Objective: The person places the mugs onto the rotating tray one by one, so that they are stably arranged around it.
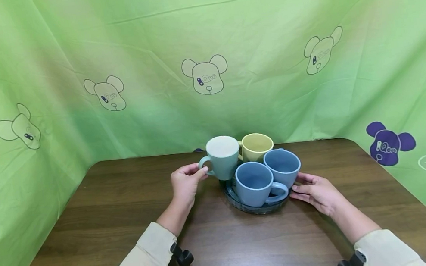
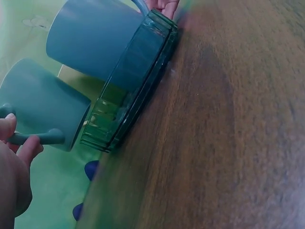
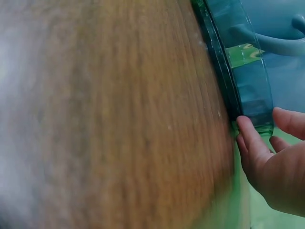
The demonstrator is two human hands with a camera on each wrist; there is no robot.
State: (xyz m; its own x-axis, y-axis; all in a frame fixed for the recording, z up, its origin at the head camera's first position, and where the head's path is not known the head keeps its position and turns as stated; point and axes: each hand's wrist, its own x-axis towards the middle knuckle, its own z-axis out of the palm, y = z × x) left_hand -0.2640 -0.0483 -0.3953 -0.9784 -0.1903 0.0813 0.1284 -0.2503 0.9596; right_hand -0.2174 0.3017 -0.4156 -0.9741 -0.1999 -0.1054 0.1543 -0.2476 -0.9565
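My left hand [image 1: 187, 181] pinches the handle of a teal mug [image 1: 224, 160] with a pale inside. In the left wrist view, that mug's base is close by the rim of a round, clear blue-green glass tray [image 2: 107, 121]. On the tray stand a yellow mug [image 1: 257, 145] at the back, a blue mug [image 1: 283, 166] at the right and another blue mug [image 1: 253, 189] in front, its handle pointing right. My right hand [image 1: 317, 193] holds the tray's right edge, thumb by the rim and fingertips low at the base, as the right wrist view shows.
The tray rests on a brown wooden table [image 1: 128, 215]. Behind and beside the table hangs a green cloth [image 1: 264, 97] printed with bear heads. A black wrist mount [image 1: 181, 256] sits on the left sleeve, with a similar one [image 1: 352, 264] on the right.
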